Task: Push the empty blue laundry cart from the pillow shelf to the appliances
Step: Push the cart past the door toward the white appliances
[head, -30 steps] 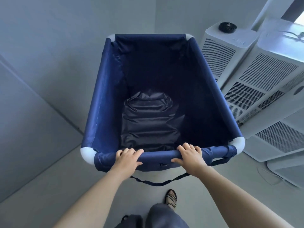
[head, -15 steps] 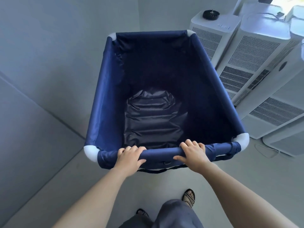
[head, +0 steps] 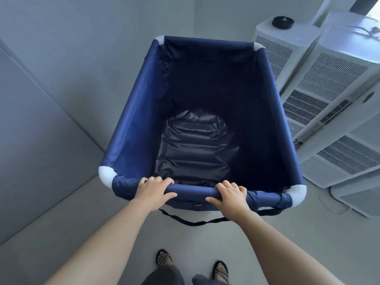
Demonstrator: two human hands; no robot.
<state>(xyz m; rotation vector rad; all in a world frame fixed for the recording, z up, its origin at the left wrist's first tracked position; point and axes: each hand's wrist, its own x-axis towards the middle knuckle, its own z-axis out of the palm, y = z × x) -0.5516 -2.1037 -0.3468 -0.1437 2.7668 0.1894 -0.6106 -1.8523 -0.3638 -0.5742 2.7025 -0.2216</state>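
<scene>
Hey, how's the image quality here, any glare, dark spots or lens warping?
Head view: sharp overall; wide-angle bending tilts the white appliances and walls outward; blown-out daylight glares at the top right corner; the blue cart interior is deeply shadowed, only its wrinkled floor catching sheen; both hands evenly lit.

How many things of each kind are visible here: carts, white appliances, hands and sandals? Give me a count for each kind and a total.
Blue fabric laundry cart: 1
White vented appliances: 4
Bare hands gripping the cart's near rail: 2, left hand and right hand
Dark strappy sandals: 2
Total: 9
</scene>
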